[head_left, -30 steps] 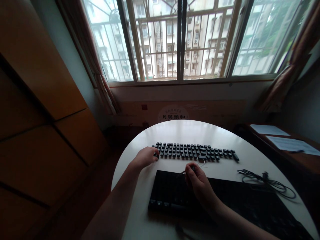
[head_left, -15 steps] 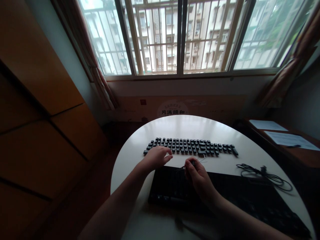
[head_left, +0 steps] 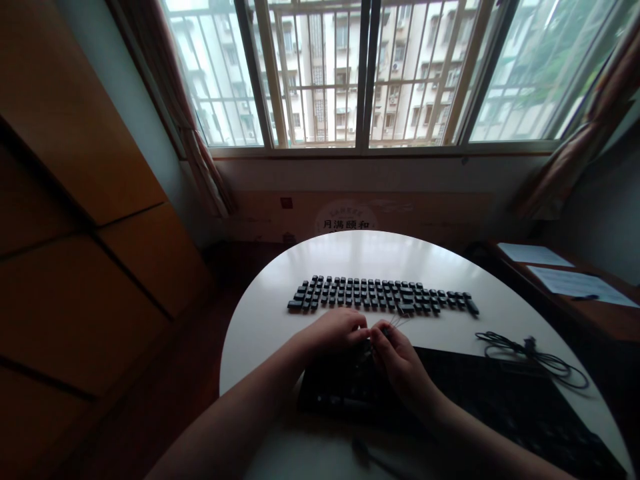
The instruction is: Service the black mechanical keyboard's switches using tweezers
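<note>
Daylight is falling through a barred window (head_left: 363,73) at twelve o'clock onto a white, rounded worktop (head_left: 360,257), clock positions being reckoned from the right hand. Wooden cabinets (head_left: 100,200) are standing between nine and ten o'clock, while sheets of paper (head_left: 575,283) and a dark pen (head_left: 585,297) are lying on a brown side table (head_left: 595,316) between two and three. Black keycaps (head_left: 367,293) are lying in rows centred near eleven o'clock, just beyond the far edge of a black keyboard (head_left: 465,380), which is resting on the worktop beneath both hands and extending from about eight o'clock round to four. The right hand (head_left: 397,353) is overlying the keyboard, its fingers clenching a thin wire tool (head_left: 399,320) whose fine prongs are projecting toward one o'clock, near the closest keycaps. Between nine and ten, the left hand (head_left: 343,328) is bending its fingers close beside those of the right; one cannot tell whether they are grasping anything. A looped black cable (head_left: 533,360) is lying at three o'clock, and a dark, slender-handled object (head_left: 367,453), too dim for identifying, is lying near seven.
</note>
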`<act>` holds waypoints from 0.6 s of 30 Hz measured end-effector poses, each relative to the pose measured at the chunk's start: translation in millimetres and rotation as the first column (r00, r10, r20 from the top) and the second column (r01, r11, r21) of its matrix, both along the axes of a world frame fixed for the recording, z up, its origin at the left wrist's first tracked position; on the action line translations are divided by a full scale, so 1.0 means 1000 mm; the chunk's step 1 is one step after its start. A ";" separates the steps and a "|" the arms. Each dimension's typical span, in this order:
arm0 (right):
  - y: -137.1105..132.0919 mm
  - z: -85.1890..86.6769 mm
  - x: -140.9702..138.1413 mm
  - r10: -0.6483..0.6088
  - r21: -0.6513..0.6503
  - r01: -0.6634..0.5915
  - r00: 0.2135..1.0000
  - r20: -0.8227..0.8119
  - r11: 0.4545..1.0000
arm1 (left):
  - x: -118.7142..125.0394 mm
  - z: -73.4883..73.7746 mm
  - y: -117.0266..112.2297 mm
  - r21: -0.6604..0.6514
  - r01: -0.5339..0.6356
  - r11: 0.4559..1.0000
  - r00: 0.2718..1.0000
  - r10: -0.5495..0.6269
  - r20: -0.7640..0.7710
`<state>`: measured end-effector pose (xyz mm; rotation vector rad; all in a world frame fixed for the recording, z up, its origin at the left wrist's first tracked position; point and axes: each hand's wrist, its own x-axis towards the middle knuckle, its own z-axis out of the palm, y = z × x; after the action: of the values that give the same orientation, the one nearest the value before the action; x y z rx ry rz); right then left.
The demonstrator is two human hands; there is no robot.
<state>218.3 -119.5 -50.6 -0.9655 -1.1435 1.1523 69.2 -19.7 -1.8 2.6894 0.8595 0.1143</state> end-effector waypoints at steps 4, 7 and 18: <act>0.000 0.004 -0.003 0.021 0.064 -0.029 0.993 0.119 0.998 | 0.004 -0.009 0.003 0.035 -0.013 0.999 0.995 0.016 -0.102; -0.001 0.007 -0.005 0.056 0.110 -0.080 0.976 0.209 0.991 | 0.005 -0.016 0.006 0.046 -0.042 0.998 0.991 0.048 -0.126; 0.007 -0.001 -0.010 0.031 0.191 -0.070 0.980 0.198 0.979 | 0.013 -0.014 0.008 0.031 -0.021 0.999 0.968 0.028 -0.248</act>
<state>208.5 -112.2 -52.1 -0.9131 -1.4194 0.9784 82.3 -11.7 -15.3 2.7592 0.9688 -0.2123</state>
